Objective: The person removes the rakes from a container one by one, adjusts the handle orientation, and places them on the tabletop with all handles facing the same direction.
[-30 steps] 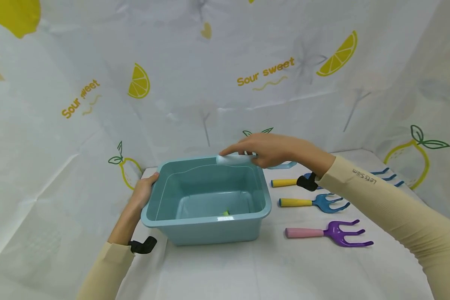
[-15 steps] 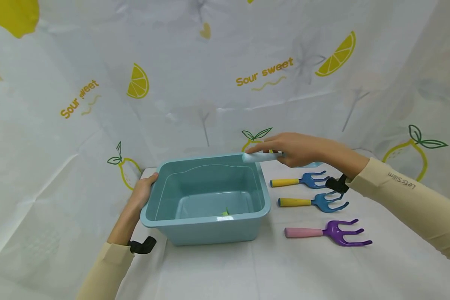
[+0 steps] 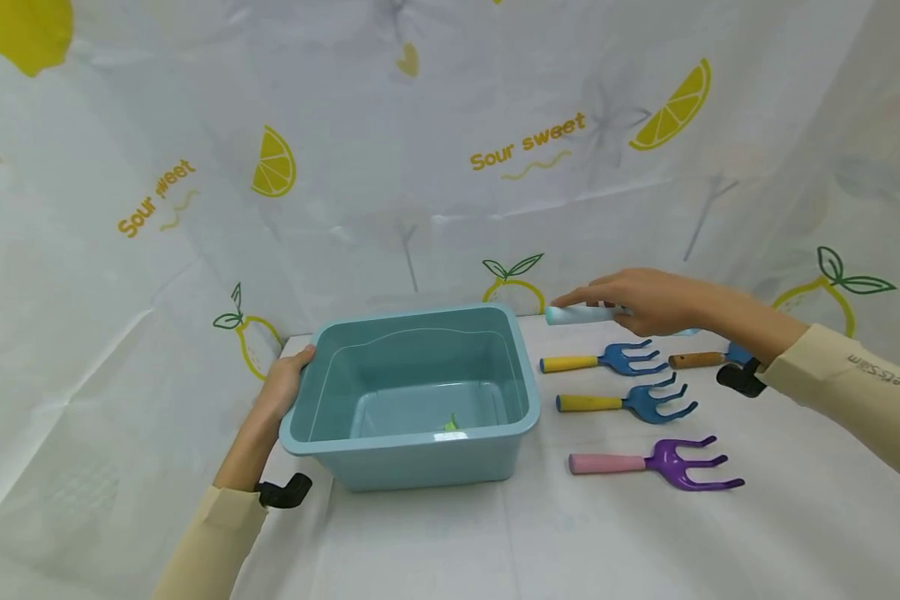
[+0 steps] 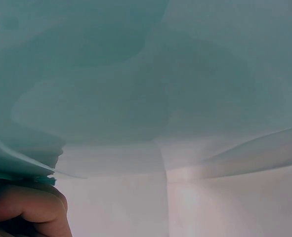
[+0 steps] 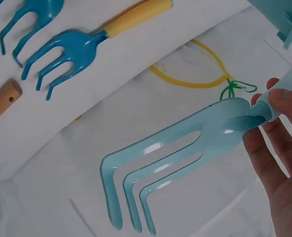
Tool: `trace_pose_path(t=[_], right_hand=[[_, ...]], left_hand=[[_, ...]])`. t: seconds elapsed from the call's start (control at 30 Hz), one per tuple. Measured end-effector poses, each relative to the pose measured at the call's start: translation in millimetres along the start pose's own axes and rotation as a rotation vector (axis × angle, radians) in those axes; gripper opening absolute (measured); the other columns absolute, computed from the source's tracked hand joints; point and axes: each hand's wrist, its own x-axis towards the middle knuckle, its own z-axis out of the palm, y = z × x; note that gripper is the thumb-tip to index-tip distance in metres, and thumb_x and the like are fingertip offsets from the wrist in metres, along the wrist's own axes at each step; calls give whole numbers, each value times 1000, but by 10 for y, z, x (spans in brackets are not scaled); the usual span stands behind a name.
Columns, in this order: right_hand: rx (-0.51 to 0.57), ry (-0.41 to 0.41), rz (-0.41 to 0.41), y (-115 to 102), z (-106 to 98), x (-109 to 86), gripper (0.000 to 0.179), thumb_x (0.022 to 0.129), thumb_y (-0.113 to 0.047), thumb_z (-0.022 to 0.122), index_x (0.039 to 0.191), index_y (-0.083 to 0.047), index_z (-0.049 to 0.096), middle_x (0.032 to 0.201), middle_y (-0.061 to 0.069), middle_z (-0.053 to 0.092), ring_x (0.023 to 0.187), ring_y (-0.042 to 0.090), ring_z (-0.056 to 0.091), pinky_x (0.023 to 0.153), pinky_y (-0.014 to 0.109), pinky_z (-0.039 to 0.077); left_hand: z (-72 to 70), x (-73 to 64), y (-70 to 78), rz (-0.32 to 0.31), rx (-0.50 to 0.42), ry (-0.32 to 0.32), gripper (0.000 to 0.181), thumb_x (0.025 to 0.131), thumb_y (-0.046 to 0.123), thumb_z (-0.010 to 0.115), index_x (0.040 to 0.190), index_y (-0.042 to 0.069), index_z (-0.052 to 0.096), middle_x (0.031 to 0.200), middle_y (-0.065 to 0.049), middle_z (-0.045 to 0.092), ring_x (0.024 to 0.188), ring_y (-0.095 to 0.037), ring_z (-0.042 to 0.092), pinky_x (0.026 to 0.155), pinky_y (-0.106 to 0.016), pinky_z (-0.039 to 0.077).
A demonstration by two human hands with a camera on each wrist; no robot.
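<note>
My left hand (image 3: 285,383) grips the left rim of a blue-green plastic basin (image 3: 420,462); curled fingers (image 4: 32,205) show below its edge in the left wrist view. A small green piece (image 3: 451,424) lies inside the basin. To the right, above the table, my right hand (image 3: 652,298) holds a pale blue hand rake by its handle (image 3: 581,316). The right wrist view shows the three-pronged rake head (image 5: 220,126), its tines bent at the ends. Thumb and fingers are around the handle near the neck. In the head view the hand hides most of the rake head.
Right of the basin lie two blue rakes with yellow handles (image 3: 588,403) (image 3: 570,364) and a purple rake (image 3: 671,464) with a pink handle. A brown wooden handle (image 3: 696,360) with a blue head lies further right. A lemon-printed white sheet (image 3: 390,167) hangs behind.
My right hand has moved right with the pale blue rake, from over the basin's back right rim to beyond it. The brown handle has come into view. The left hand has stayed put.
</note>
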Motion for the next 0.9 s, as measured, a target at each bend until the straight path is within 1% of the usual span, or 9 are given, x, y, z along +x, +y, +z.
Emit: trace_pose_path(t=[0.13,0.3,0.37,0.5,0.6,0.63,0.73,0.83,0.9], right_hand=[[-24,-10,34,112,49,-161,72,91,8,63,148,-36,55,134,4,69,116,31,68,89,49,60],[-49,3,70,264,149,-371,71,89,10,64,146,-34,57,130,4,71,110,29,70,85,45,61],[-60,7,78,327,192,-452,72,88,10,66,146,-32,57,130,4,71,109,29,71,82,43,62],[-108,4,110,446,274,-606,68,87,-2,77,145,-33,58,124,4,72,103,25,71,75,38,61],[-153,17,133,543,351,-720,63,86,-21,85,142,-35,60,121,3,73,96,20,71,71,34,60],[-168,19,144,580,379,-762,61,87,-20,83,142,-35,60,121,3,73,96,20,71,73,34,60],[-183,9,188,692,482,-886,58,90,-13,78,141,-35,61,121,4,74,90,17,69,63,27,54],[-173,-18,244,802,588,-1016,68,87,6,69,142,-34,61,120,7,73,87,18,66,56,21,48],[-173,-30,271,876,657,-1096,68,87,6,69,141,-34,61,120,10,73,82,17,65,53,20,44]], left_hand=[[-4,-2,6,-3,-7,0,49,111,43,33,117,2,59,84,4,52,68,-4,54,62,-22,46],[-1,3,12,-6,-6,4,48,111,41,33,117,1,59,84,4,53,69,-4,54,62,-22,47],[0,7,14,-7,-4,10,47,111,41,34,113,1,58,81,5,53,67,-4,54,62,-22,47],[-6,13,11,-19,-4,13,46,111,41,34,112,2,58,80,5,53,67,-4,55,62,-21,47],[-12,15,7,-26,-8,8,46,111,41,34,113,1,58,79,6,54,67,-4,55,62,-21,47],[-12,15,7,-28,-11,8,46,111,41,35,112,1,58,78,6,54,66,-4,55,62,-21,47],[-18,16,8,-29,-19,6,45,111,41,35,110,3,59,78,6,54,66,-4,55,61,-22,47],[-20,17,11,-23,-26,5,44,111,41,35,105,6,59,76,6,53,65,-4,55,60,-22,47],[-19,17,12,-13,-29,3,44,112,42,35,103,6,60,76,7,53,64,-4,55,60,-22,47]])
